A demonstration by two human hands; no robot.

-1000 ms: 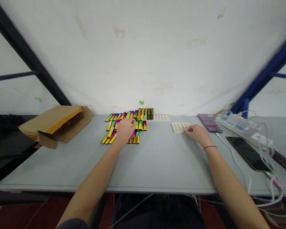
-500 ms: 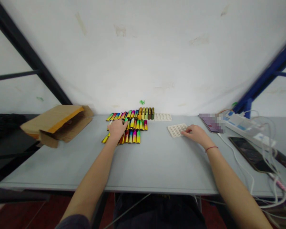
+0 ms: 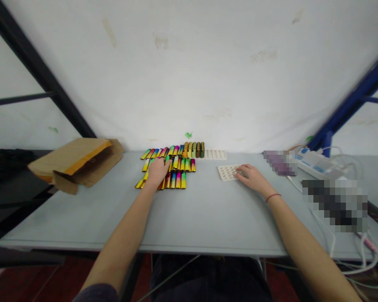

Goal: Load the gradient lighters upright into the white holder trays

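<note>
My left hand is bent over rows of shiny flat tubes, gold fading into green, blue, pink and red. Its fingers are curled closed on tubes in the middle row; the fingertips are partly hidden, so how many it holds is unclear. On the right, my right hand lies over the right part of a white tray full of round holes, fingers spread and touching it. Several tubes of the same size stand upright in a block at the back, their ends dark and gold.
A second white holed tray lies beside the upright block, near the wall. An open brown cardboard box rests at the left. To the right are a purple flat object, a white power strip and white cables.
My right hand has shifted slightly left and further over the tray, and the tray has slid a little left. My left hand has moved slightly right among the tubes.
</note>
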